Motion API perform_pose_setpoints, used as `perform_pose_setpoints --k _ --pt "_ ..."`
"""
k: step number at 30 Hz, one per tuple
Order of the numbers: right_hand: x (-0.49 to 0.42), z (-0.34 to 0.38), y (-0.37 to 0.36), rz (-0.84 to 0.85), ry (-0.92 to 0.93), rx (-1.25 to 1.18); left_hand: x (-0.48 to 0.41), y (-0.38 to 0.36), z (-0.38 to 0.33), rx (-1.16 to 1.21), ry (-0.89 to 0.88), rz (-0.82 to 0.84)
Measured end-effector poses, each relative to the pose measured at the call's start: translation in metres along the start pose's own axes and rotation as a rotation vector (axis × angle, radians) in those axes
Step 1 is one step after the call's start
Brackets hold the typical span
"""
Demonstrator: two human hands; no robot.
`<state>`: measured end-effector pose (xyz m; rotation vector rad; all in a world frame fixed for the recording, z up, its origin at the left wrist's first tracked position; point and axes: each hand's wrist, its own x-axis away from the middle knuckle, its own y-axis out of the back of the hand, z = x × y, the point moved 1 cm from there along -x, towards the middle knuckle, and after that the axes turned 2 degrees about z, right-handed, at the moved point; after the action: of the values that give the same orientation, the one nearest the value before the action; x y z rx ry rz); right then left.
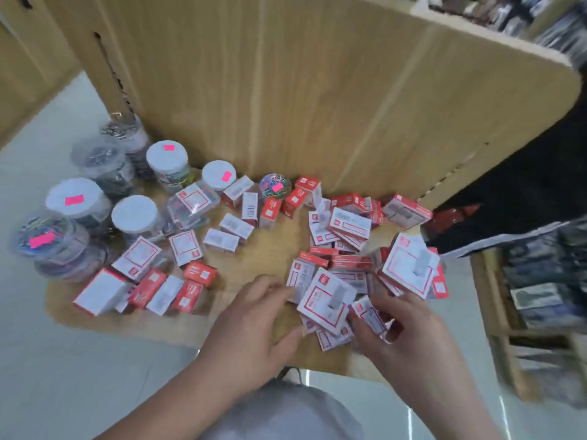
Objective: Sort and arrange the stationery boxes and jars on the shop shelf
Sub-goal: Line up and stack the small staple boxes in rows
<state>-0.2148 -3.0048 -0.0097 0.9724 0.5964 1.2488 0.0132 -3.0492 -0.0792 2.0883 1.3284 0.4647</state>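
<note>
Several small red-and-white stationery boxes [349, 223] lie scattered over a low wooden shelf [273, 249]. Clear jars with white lids [166, 157] and pink price stickers stand in a cluster at the shelf's left end. A ball of coloured rubber bands [274, 185] sits at the back. My left hand [254, 315] reaches in at the near edge, fingers and thumb around the left side of a white box with a red frame [327, 301]. My right hand [403, 328] grips a small red-and-white box [370, 314] just right of it.
A tall wooden back panel [317, 90] rises behind the shelf. To the right stands another rack [540, 296] with dark packaged goods. Pale floor tiles [63, 376] lie to the left and below. Flat round tins [63, 249] are stacked at the shelf's front left.
</note>
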Motion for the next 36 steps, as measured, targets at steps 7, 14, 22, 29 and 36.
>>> perform_pose_setpoints --k 7,14,22,29,36 --pt "0.019 -0.032 -0.018 -0.071 -0.126 -0.014 -0.038 -0.038 -0.045 -0.348 0.032 0.115" --pt "0.023 -0.027 -0.020 -0.134 -0.084 0.038 -0.021 -0.023 -0.022 -0.193 0.050 0.083" --pt "-0.007 0.008 0.071 -0.293 0.205 -0.346 -0.051 0.030 -0.053 0.052 0.094 -0.111" --pt "-0.099 0.010 0.118 0.053 0.560 -0.239 -0.115 0.042 -0.122 0.370 -0.049 -0.110" --pt "-0.143 -0.029 0.114 -0.056 0.418 -0.003 -0.156 0.012 -0.089 0.082 -0.004 -0.130"
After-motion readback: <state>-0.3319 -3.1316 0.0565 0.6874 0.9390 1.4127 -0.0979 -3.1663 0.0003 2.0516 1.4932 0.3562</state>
